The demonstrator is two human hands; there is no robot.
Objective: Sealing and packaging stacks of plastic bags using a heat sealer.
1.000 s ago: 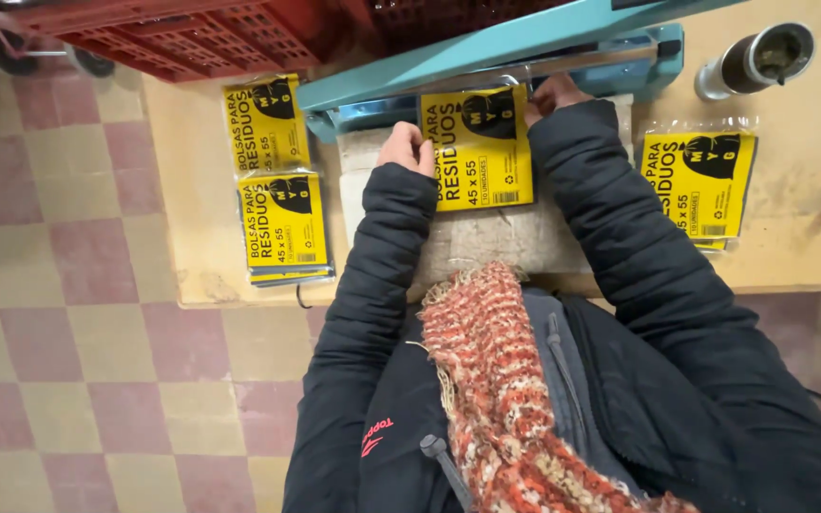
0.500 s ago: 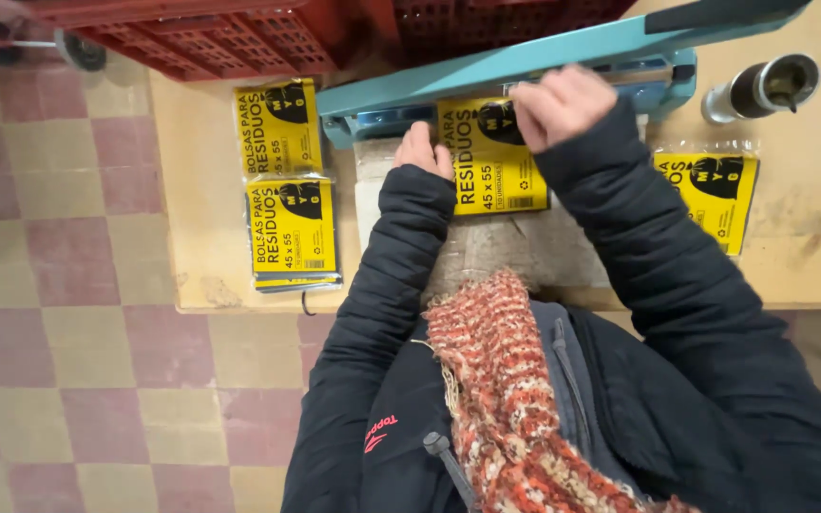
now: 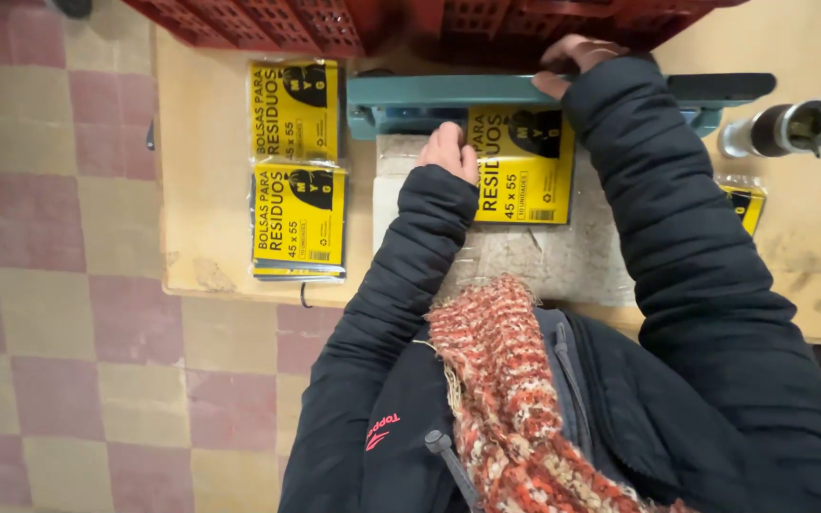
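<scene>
Packet (image 3: 522, 166): yellow, flat in clear wrap, lying on a pale pad on the table (image 3: 206, 190), its top edge tucked under the sealer.
Sealer (image 3: 448, 93): teal bar set across the table, its arm down over the packet's top.
Left hand (image 3: 448, 151): fingers curled, resting on the packet's left edge and pinning it down.
Right hand (image 3: 572, 59): palm down on the sealer's arm, fingers bent over its far side.
Other packets (image 3: 298, 180): two stacked places to the left, well apart from the hands.
Crates (image 3: 268, 21): red, at the table's far edge.
Flask (image 3: 779, 128): lying to the right.
</scene>
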